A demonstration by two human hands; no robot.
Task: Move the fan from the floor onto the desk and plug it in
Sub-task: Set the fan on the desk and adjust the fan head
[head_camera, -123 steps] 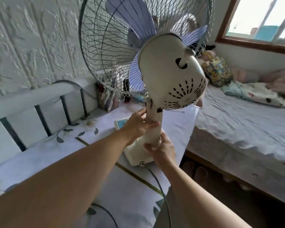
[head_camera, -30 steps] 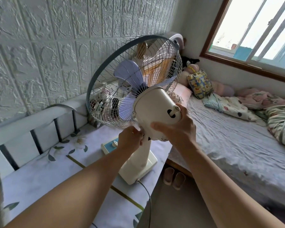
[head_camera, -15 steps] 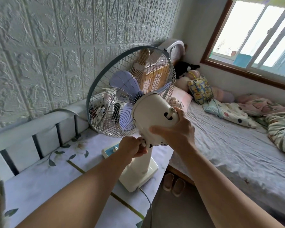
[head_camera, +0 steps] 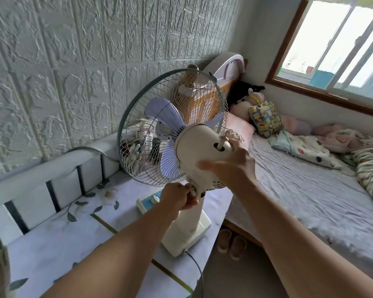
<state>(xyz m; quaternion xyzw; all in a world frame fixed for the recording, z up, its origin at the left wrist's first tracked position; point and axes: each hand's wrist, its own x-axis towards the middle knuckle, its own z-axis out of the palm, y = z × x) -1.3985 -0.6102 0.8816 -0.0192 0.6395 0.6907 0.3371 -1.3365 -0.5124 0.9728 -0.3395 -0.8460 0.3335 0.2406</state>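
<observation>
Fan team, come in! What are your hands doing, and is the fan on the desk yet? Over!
Left hand pinching the knob at the fan's neck. Right hand gripping the motor housing. Fan upright on desk; cord trails off the edge, plug unseen.

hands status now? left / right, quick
Left hand: closed, fingers pinching the tilt knob at the fan neck.
Right hand: closed around the fan's motor housing.

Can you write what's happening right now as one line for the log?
fan: standing on desk | left hand: gripping neck knob | right hand: holding motor housing | cord: hangs off desk, plug unseen
</observation>
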